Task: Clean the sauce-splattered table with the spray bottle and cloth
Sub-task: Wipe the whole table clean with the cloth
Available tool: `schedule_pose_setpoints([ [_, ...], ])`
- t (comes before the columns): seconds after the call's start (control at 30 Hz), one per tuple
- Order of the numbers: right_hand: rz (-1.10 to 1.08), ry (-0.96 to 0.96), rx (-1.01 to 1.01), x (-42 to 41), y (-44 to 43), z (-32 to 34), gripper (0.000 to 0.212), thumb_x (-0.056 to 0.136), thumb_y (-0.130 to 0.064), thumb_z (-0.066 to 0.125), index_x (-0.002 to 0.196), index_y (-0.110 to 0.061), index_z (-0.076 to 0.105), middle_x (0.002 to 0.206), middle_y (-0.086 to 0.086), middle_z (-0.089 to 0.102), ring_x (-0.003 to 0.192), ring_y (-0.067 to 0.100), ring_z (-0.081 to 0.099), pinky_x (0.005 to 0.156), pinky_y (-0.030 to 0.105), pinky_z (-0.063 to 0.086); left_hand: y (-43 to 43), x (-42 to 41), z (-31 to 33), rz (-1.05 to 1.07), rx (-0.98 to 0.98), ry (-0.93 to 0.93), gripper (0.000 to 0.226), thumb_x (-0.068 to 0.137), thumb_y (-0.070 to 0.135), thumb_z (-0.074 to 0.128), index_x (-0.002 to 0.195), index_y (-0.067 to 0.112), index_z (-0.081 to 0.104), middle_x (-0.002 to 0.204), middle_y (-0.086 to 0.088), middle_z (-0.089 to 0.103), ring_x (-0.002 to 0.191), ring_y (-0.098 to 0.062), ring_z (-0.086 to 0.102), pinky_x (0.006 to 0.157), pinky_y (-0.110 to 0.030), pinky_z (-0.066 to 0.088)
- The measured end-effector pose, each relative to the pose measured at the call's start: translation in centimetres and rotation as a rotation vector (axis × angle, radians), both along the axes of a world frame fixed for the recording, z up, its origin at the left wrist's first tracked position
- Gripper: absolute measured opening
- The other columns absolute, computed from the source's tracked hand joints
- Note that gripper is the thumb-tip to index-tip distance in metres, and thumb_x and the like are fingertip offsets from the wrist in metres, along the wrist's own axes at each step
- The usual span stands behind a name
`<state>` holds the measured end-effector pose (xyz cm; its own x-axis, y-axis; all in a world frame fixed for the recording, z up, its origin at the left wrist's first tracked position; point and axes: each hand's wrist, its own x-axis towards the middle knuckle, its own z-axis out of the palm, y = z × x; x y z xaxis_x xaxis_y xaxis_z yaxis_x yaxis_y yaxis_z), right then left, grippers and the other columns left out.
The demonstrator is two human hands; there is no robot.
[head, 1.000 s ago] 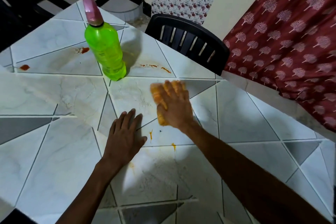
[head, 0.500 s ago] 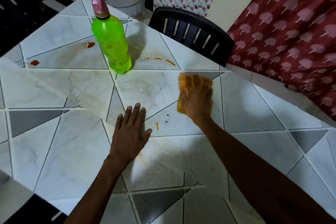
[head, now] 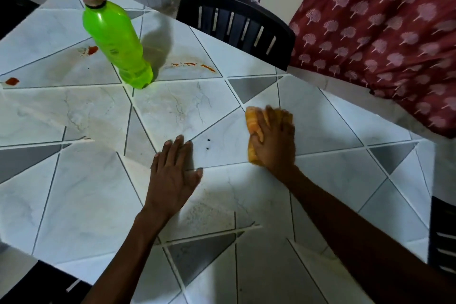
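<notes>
The white marble-pattern tiled table with grey triangles [head: 81,195] fills most of your view. A maroon curtain printed with pale trees [head: 385,32] hangs past its far right edge, and a black slatted plastic chair [head: 237,22] is pushed up to the far edge.

The green plastic spray bottle with the pink nozzle [head: 116,44] stands on its base on the far left part of the table, well apart from both your hands. In this wide view its long axis slants, the pink top pointing far and left and the base nearer you.

Your left hand [head: 172,177] lies palm down on the table at centre, fingers straight and close together, holding nothing. Your right hand [head: 274,143] is just to its right, fingers stretched out and spread, pressing flat on the orange cloth [head: 253,121].

The folded cloth lies on the table under that hand. Its long axis runs near to far, and it shows along the hand's left side and between the fingers.

3 red sauce marks sit on the far side: a streak [head: 193,65] right of the bottle, a blot [head: 92,50] left of it, and a spot [head: 11,81] at the left edge.
</notes>
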<state>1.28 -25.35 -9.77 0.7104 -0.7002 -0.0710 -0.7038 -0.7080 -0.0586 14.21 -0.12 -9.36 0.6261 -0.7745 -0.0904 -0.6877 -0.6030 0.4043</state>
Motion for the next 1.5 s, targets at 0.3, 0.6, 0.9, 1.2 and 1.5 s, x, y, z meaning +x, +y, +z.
schedule_pose_setpoints([
  [0.3, 0.374, -0.117, 0.008, -16.2, 5.2, -1.3, 0.066, 0.094, -0.039, 0.057, 0.156, -0.023, 0.039, 0.166, 0.009, 0.029, 0.155, 0.040, 0.014, 0.122, 0.060, 0.021, -3.2, -6.9, -0.3, -0.093, -0.018, 0.017, 0.062, 0.092, 0.046, 0.050, 0.144, 0.013, 0.045, 0.157, -0.014, 0.033, 0.144, -0.036, 0.031, 0.111, -0.053, 0.034],
  [0.6, 0.021, -0.176, -0.094, -9.3, 1.8, -0.1, 0.061, 0.091, -0.039, 0.053, 0.150, -0.027, 0.044, 0.155, 0.013, 0.046, 0.145, 0.041, 0.034, 0.120, 0.058, 0.023, -5.1, -12.6, 0.0, -0.171, -0.022, 0.066, 0.053, 0.093, 0.030, 0.048, 0.144, 0.012, 0.045, 0.157, -0.010, 0.033, 0.145, -0.033, 0.030, 0.113, -0.055, 0.030],
  [0.9, -0.060, -0.117, 0.018, -23.8, 1.5, -1.7, 0.062, 0.097, -0.046, 0.042, 0.157, -0.032, 0.035, 0.166, 0.006, 0.030, 0.154, 0.040, 0.018, 0.121, 0.061, 0.021, -6.9, -16.2, 0.9, -0.220, -0.058, 0.051, 0.055, 0.090, 0.027, 0.053, 0.141, 0.009, 0.048, 0.154, -0.011, 0.038, 0.141, -0.035, 0.036, 0.109, -0.053, 0.036],
  [1.2, -0.071, -0.148, 0.007, -26.8, 4.3, -1.3, 0.066, 0.094, -0.042, 0.050, 0.157, -0.027, 0.036, 0.166, 0.006, 0.030, 0.155, 0.039, 0.015, 0.123, 0.057, 0.021, -12.2, -21.8, 1.6, -0.410, -0.040, 0.086, 0.061, 0.082, 0.018, 0.053, 0.142, 0.005, 0.045, 0.154, -0.014, 0.036, 0.143, -0.035, 0.034, 0.111, -0.052, 0.035],
  [1.5, -0.570, -0.129, 0.034, -33.1, -6.8, -1.6, 0.073, 0.095, -0.058, 0.029, 0.161, -0.029, 0.022, 0.167, 0.008, 0.027, 0.153, 0.042, 0.019, 0.122, 0.064, 0.015, -16.3, -28.5, 0.1, -0.539, 0.172, 0.007, 0.083, 0.085, 0.065, 0.039, 0.154, 0.020, 0.028, 0.162, -0.010, 0.020, 0.149, -0.037, 0.018, 0.116, -0.059, 0.021],
])
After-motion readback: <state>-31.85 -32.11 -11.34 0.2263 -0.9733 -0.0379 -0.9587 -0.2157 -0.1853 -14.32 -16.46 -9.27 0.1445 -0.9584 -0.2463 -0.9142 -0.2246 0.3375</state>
